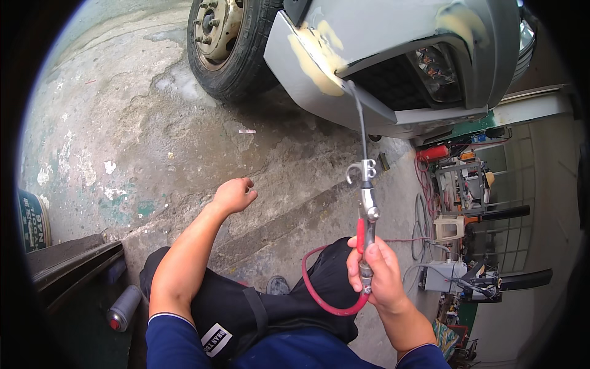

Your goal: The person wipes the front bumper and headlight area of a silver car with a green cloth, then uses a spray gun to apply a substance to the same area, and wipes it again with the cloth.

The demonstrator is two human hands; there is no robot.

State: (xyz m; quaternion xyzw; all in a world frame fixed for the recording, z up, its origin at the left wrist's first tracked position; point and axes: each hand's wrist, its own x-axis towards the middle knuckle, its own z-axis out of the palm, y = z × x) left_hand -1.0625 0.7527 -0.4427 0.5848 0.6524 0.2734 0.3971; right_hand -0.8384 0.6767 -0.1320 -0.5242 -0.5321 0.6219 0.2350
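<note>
In my right hand is an air blow gun with a red lever and a long thin nozzle, its fingers wrapped round the handle. A red air hose loops from the gun's lower end. The nozzle reaches up to the grey car bumper, beside a patch of cream-coloured filler; whether the tip touches the bumper I cannot tell. My left hand hangs over the floor with loosely curled fingers, and nothing shows in it.
A wheel with a black tyre stands left of the bumper. Hoses, a cream plastic stool and cluttered equipment line the right side. At lower left are a spray can and a dark green bucket. The concrete floor is stained.
</note>
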